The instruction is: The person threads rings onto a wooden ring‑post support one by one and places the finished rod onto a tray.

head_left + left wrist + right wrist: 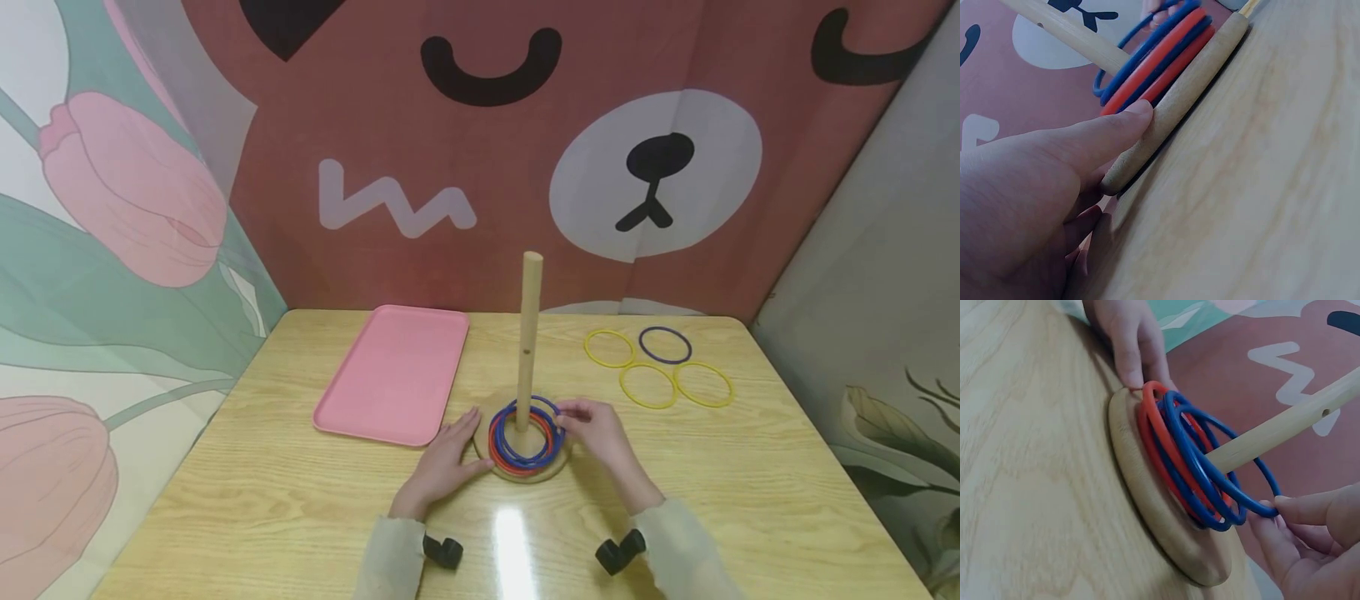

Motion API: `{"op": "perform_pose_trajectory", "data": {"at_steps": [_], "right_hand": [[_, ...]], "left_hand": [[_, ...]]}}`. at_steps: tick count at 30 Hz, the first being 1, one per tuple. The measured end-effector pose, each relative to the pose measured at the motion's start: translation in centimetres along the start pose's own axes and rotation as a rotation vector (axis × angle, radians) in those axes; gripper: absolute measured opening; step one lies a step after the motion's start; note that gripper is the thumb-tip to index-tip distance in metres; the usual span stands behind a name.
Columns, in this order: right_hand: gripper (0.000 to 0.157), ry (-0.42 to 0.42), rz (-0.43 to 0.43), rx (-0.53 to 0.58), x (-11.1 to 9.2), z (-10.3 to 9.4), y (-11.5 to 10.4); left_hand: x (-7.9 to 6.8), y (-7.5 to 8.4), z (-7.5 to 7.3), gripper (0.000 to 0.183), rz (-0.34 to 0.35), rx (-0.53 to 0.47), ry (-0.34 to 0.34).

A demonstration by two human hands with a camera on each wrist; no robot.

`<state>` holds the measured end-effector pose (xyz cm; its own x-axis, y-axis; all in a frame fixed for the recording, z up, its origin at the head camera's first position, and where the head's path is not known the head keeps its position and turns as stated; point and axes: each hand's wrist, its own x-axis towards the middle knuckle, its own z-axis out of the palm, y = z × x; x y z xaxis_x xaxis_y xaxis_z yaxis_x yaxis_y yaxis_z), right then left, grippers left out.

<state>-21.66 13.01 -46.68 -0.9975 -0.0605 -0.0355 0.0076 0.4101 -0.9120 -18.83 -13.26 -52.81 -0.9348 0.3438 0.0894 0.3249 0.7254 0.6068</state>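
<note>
head view: a round wooden base [1141, 481] is found on the counter [247, 492], and an upright post [529, 333] is carried at its middle. the post is ringed at its foot by a stack of red rings [1155, 415] and blue rings, laid unevenly on the base.

right hand [600, 429]: the grip is narrow, and one edge of the top blue ring [1242, 499] is pinched between thumb and fingers. that ring is held tilted around the post, its pinched side raised off the stack.

left hand [442, 462]: the grip is wide, with thumb and fingers spread along the edge of the base. the base is touched by the thumb; whether the lowest red ring is also touched cannot be told.

to the left of the base, a pink tray [393, 375] is placed flat. three yellow rings [649, 407] and a loose blue ring [663, 328] are grouped to the right, towards the far edge of the counter. light sleeves [390, 558] are worn, and a black mount [444, 552] is seen at each wrist. the background is formed by a cloth [495, 142] printed with a bear.
</note>
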Motion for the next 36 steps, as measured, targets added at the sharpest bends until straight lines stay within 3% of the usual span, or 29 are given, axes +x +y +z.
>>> {"op": "perform_pose_trajectory", "data": {"at_steps": [13,18,28,36], "right_hand": [[0.016,0.010,-0.045,-0.249,0.2,0.6,0.9],[0.017,-0.004,-0.061,-0.271,0.5,0.2,1.5],[0.023,0.020,-0.077,-0.260,1.1,-3.4,2.3],[0.027,0.013,-0.051,-0.325,1.3,-6.9,3.9]], "left_hand": [[0.0,0.1,0.0,0.086,-0.008,0.003,-0.013],[0.0,0.2,0.0,0.086,-0.009,0.011,-0.014],[0.0,0.2,-0.1,0.086,-0.007,0.025,-0.012],[0.1,0.0,0.1,0.086,-0.011,0.029,-0.016]]}}
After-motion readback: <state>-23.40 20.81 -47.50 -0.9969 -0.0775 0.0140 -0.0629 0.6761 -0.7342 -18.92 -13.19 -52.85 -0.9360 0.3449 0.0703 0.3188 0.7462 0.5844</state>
